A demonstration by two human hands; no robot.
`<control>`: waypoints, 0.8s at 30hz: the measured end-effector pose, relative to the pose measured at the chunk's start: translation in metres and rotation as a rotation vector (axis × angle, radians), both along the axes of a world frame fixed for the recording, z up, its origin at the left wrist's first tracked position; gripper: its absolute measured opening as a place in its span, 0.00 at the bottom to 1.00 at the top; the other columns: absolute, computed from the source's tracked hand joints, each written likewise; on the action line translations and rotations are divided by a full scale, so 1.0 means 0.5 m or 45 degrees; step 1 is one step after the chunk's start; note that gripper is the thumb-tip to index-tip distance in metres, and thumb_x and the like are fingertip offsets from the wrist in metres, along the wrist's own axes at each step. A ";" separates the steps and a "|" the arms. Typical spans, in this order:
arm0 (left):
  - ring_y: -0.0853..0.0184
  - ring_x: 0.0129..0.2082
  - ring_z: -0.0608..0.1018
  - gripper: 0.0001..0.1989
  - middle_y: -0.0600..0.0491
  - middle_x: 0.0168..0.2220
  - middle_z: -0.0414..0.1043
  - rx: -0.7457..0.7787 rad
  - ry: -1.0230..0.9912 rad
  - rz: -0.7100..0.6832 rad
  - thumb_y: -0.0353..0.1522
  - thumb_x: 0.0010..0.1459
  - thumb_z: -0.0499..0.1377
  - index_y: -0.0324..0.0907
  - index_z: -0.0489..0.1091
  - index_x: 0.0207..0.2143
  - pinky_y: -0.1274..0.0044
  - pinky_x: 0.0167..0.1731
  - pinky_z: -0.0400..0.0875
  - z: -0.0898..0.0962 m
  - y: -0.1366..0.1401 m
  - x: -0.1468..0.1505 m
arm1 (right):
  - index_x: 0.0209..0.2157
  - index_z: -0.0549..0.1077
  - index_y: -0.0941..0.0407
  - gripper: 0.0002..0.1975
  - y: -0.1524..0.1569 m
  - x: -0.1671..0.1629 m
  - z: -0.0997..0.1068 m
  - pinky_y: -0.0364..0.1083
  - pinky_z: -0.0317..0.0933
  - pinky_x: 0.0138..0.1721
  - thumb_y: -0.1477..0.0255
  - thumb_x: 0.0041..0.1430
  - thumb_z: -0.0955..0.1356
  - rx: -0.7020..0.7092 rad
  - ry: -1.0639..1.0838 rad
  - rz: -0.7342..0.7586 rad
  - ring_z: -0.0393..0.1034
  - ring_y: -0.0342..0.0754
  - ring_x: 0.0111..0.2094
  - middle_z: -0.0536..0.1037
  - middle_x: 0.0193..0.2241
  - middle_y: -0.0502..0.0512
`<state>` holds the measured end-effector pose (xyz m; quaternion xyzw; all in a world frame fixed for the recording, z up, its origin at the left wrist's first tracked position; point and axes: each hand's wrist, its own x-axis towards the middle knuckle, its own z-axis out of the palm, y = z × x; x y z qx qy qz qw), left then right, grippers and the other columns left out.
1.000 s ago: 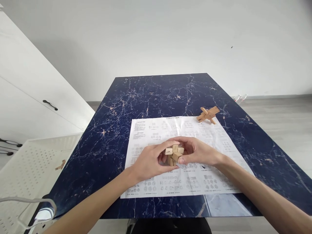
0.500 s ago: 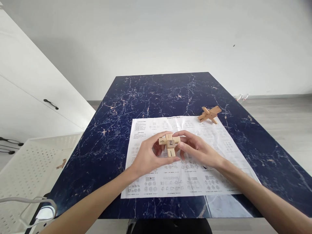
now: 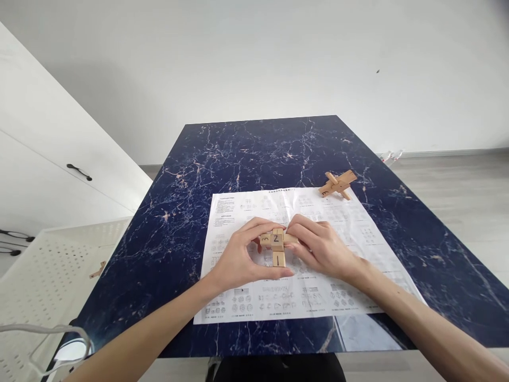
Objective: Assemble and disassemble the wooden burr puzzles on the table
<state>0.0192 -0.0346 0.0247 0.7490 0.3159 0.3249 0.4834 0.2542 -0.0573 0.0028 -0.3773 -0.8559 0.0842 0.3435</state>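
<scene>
A cross-shaped wooden burr puzzle (image 3: 277, 240) with pieces marked 1, 2 and 3 is held above the printed sheet. My left hand (image 3: 242, 254) grips its upright bar, thumb at the near end and fingers at the far end. From the right, my right hand (image 3: 318, 245) pinches the end of the crosswise bar between thumb and bent fingers. Beneath both hands lies the white sheet (image 3: 234, 212), covered in small diagrams and creased. The undersides of the puzzle are hidden.
Another wooden burr puzzle (image 3: 338, 184) rests at the sheet's upper right corner. The table (image 3: 238, 154) is dark blue and marble-patterned. To the left stand a perforated white rack (image 3: 59, 265), a looped cable (image 3: 43, 329) and a white cabinet (image 3: 47, 127).
My right fingers have closed on the crosswise bar's right end, where they were looser before. The puzzle has come slightly nearer to me. The whole view has shifted a little.
</scene>
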 end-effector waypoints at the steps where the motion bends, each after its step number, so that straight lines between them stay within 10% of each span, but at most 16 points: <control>1: 0.58 0.49 0.80 0.32 0.50 0.52 0.76 0.022 0.006 -0.002 0.37 0.46 0.81 0.50 0.78 0.54 0.68 0.45 0.79 0.001 0.000 0.000 | 0.36 0.70 0.56 0.16 0.000 -0.001 0.000 0.45 0.52 0.24 0.66 0.80 0.59 -0.002 -0.004 -0.004 0.60 0.43 0.24 0.71 0.32 0.52; 15: 0.56 0.53 0.81 0.33 0.47 0.55 0.76 0.849 0.116 0.175 0.39 0.58 0.76 0.50 0.70 0.63 0.65 0.50 0.83 -0.032 -0.003 -0.009 | 0.25 0.58 0.53 0.26 -0.003 -0.033 0.020 0.46 0.51 0.28 0.57 0.79 0.57 -0.782 0.289 -0.036 0.55 0.43 0.23 0.63 0.21 0.45; 24: 0.54 0.58 0.79 0.35 0.48 0.59 0.74 0.653 0.218 0.127 0.45 0.62 0.73 0.53 0.66 0.67 0.64 0.56 0.80 -0.030 0.002 -0.009 | 0.24 0.56 0.52 0.28 0.003 -0.032 0.013 0.46 0.50 0.27 0.52 0.79 0.56 -0.770 0.343 -0.079 0.54 0.43 0.23 0.62 0.20 0.45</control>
